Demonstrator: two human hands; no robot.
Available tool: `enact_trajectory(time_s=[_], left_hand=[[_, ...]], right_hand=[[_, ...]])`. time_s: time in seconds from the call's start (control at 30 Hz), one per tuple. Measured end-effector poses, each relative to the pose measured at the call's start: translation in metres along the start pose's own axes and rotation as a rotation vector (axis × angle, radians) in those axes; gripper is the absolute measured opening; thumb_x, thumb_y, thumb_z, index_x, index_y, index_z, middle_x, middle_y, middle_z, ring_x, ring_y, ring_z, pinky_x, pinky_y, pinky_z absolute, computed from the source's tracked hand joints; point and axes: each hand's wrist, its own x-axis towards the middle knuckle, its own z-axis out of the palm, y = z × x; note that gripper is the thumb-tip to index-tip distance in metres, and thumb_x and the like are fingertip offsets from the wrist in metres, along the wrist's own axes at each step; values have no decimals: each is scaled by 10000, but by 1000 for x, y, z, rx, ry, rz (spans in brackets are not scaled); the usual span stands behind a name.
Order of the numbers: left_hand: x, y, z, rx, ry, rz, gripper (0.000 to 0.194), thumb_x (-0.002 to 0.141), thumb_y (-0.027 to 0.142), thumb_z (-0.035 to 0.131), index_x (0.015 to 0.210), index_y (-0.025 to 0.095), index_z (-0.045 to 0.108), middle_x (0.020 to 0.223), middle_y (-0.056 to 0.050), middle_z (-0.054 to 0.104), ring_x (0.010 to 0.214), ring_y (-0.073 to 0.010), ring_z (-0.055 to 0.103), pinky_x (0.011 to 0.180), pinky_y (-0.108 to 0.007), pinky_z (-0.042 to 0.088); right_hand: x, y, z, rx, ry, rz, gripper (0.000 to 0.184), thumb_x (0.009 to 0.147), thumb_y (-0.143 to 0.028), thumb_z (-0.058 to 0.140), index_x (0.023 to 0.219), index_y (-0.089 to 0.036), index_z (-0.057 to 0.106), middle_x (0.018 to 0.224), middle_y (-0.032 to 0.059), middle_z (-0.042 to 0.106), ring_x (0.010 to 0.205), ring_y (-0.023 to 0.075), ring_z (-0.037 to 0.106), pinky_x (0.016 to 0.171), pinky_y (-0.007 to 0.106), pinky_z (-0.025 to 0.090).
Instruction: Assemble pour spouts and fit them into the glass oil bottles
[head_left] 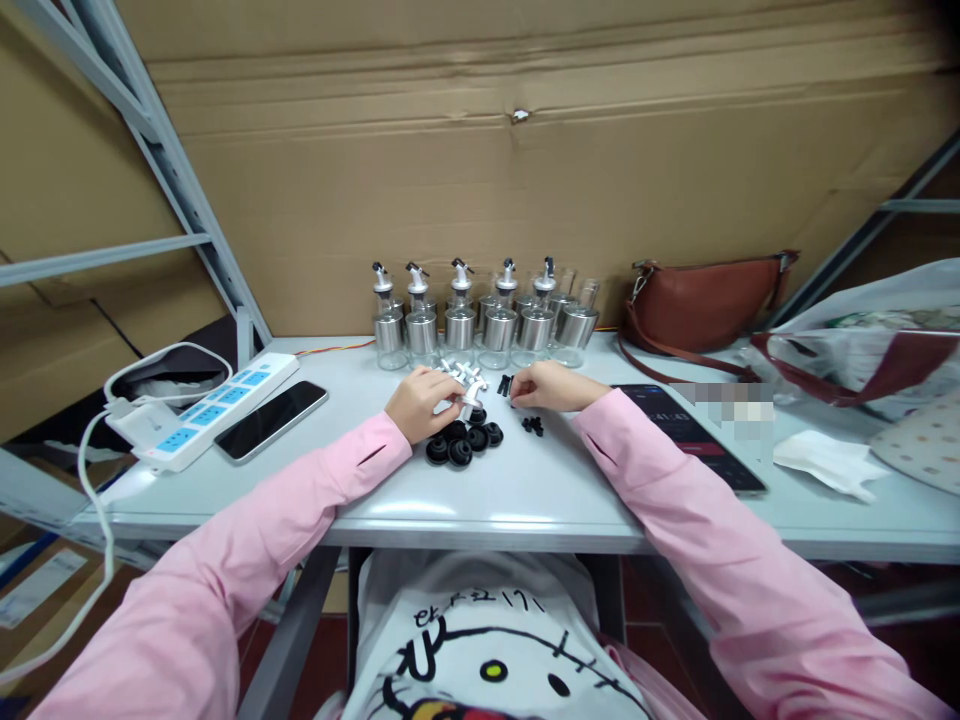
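My left hand (424, 404) is closed on a silver-white bottle pourer spout (472, 397), held just above the table. Behind that hand lie several more white spout pieces (459, 371). Below it sits a heap of round black rubber stoppers (459, 452). My right hand (546, 387) has its fingertips pinched together at the small black strip-like pieces (504, 385); whether a piece is between them cannot be made out. Several tiny black plugs (533, 426) lie just in front of the right hand.
Glass bottles with steel bands (460, 328) line the back of the table, the front ones topped with pourers. A power strip (214, 412) and phone (271, 420) lie left. To the right are a larger phone (694, 440), brown bag (697, 305) and tissue (829, 462).
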Motion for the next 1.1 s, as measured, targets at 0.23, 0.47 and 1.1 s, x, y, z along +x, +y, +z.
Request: enact_trajectory(time_s=[0.23,0.47,1.1], left_hand=[[0,1,-1,16,11,5,116,831,198,448,789,170,552,743,-26,621,712,-145,572,694,-283,391],[0,0,0,20,55,52,109,838,181,459,806,162,561,770,-30,634,709,-138,580,686,-273,397],[0,2,0,25,95,94,106,847,181,449,819,162,549,805,-47,661,758,-152,602,703,-286,425]], right_hand=[[-3,-9,1,482,128,-56,116,652,-261,617,699,-174,556,678,26,670,659,154,612,641,273,458],[-6,-27,0,799,144,-156,201,661,-305,663,781,-148,628,655,-6,630,613,106,566,645,273,443],[-9,-33,2,943,115,-201,236,692,-351,707,750,-141,617,627,-19,623,568,75,524,561,229,379]])
